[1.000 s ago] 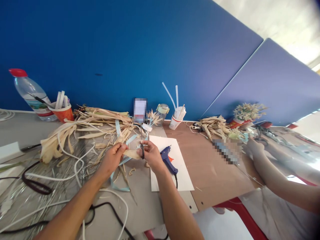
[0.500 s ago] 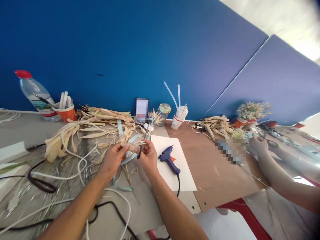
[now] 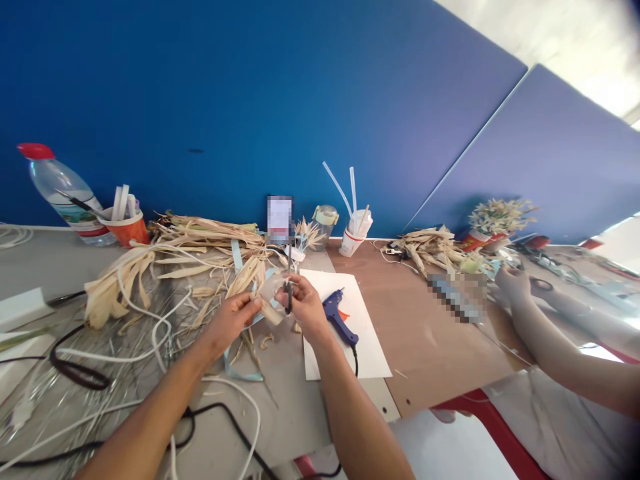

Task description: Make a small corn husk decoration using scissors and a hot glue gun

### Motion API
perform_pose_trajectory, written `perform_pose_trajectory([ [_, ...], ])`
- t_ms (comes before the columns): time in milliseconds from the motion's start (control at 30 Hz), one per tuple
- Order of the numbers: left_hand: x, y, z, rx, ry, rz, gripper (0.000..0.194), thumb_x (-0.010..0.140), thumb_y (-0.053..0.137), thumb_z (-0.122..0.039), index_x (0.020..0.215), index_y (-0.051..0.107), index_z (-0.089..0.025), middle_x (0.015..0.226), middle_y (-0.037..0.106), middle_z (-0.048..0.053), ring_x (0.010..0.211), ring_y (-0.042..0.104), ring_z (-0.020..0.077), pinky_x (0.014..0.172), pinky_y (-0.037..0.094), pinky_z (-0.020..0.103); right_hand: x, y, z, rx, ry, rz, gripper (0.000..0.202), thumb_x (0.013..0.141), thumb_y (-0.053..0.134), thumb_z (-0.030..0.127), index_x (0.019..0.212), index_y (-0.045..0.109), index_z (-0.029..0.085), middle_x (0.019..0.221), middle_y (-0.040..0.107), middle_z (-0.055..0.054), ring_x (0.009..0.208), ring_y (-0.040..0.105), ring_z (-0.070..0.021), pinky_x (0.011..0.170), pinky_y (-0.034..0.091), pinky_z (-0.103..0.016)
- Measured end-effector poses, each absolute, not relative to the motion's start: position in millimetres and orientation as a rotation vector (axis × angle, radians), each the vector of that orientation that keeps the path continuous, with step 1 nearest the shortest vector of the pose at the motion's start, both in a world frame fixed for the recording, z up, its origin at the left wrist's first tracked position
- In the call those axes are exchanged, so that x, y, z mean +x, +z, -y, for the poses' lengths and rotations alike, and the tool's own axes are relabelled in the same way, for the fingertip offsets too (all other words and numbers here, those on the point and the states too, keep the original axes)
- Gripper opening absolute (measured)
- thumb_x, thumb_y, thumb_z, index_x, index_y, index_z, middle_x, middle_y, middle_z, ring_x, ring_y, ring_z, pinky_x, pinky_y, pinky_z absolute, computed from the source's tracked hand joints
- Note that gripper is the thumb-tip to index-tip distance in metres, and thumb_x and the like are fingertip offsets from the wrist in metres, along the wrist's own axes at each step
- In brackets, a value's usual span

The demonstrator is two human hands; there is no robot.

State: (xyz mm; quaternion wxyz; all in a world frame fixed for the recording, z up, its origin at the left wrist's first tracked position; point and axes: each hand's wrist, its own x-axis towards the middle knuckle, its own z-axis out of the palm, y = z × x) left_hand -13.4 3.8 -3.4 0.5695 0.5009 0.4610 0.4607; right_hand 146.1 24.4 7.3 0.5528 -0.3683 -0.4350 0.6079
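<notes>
My left hand pinches one end of a short strip of pale dried husk over the table's middle. Dark-handled scissors are in my right hand, with their blades pointing up toward the wall. The fingers of my right hand are closed round the handles, close to the husk's other side. Just right of that hand a blue glue gun lies on a white sheet. Behind my hands is a pile of dried husks.
White and black cables cross the left side. A bottle, an orange cup, a phone, a lidded jar and a white cup stand by the wall. At the right, another person's hands work.
My two hands have moved slightly apart, and the husk between them is now angled downward. The scissors have turned more upright. My right hand is a little further right, near the glue gun.
</notes>
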Motion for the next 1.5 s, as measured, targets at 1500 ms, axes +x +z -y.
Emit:
perform_pose_trajectory([
  [1500, -17, -1, 0, 1.246, 0.912, -1.020, 0.035, 0.073, 0.062, -0.048, 0.061, 0.053, -0.017, 0.053, 0.034, -0.006, 0.048, 0.026, 0.0082, 0.045, 0.021, 0.021, 165, 5, -35, -1.151, 0.941, 0.826, 0.042, 0.062, 0.067, 0.018, 0.099, 0.045, 0.020, 0.063, 0.063, 0.005, 0.061, 0.059, -0.0126, 0.060, 0.043, -0.024],
])
